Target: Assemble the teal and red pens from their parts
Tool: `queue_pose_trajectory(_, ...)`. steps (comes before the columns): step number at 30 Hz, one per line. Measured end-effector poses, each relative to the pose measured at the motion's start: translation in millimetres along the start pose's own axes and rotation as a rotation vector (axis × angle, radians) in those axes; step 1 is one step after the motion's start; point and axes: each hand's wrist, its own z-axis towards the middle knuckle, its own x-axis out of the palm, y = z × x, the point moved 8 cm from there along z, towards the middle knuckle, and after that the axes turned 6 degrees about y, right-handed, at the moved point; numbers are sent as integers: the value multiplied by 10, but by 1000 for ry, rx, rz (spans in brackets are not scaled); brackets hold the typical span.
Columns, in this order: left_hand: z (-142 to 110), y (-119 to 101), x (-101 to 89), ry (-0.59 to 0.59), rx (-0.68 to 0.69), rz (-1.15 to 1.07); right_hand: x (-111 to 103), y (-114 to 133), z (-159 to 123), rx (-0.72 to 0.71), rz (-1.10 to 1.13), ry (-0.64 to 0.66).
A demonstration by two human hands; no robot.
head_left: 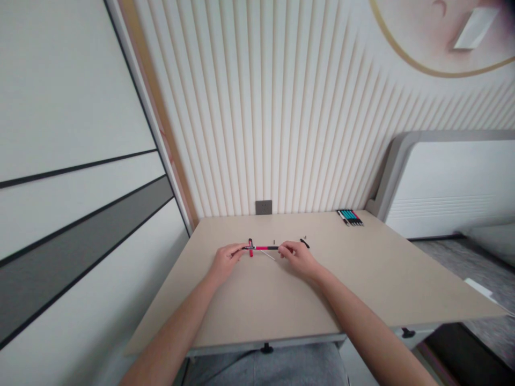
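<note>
A slim red and black pen (262,247) spans level between my two hands, above the tabletop. My left hand (227,259) is closed on its left end and my right hand (296,256) pinches the black right end. Just right of my left fingers lies a red and black pen part (251,253), partly behind the pen. A thin white refill-like stick (267,255) rests beneath the held pen. Past my right hand is a black curved piece (304,243), with a tiny metallic bit (304,237) beside it. Another tiny part (274,242) stands behind the pen.
The beige table (257,311) meets a ribbed wall with a dark socket (264,207). Several teal and black pens (350,217) lie in a row at the back right. A white cabinet (80,257) stands left, a bed headboard (450,182) right.
</note>
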Motion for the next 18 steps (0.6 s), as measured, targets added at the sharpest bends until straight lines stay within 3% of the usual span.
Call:
queue_pose_trajectory(3, -1, -28, 16, 24, 22, 17, 56, -44, -6, 37, 12, 55)
queue_pose_trajectory(6, -7, -37, 28, 23, 31, 27, 42, -82, -2, 68, -5, 9)
queue_pose_trajectory(10, -17, -37, 31, -1, 31, 35, -21, -21, 7, -21, -29, -89)
queue_pose_trajectory(18, -25, -9, 58, -2, -5, 60, -21, 111, 4, -166, -141, -56)
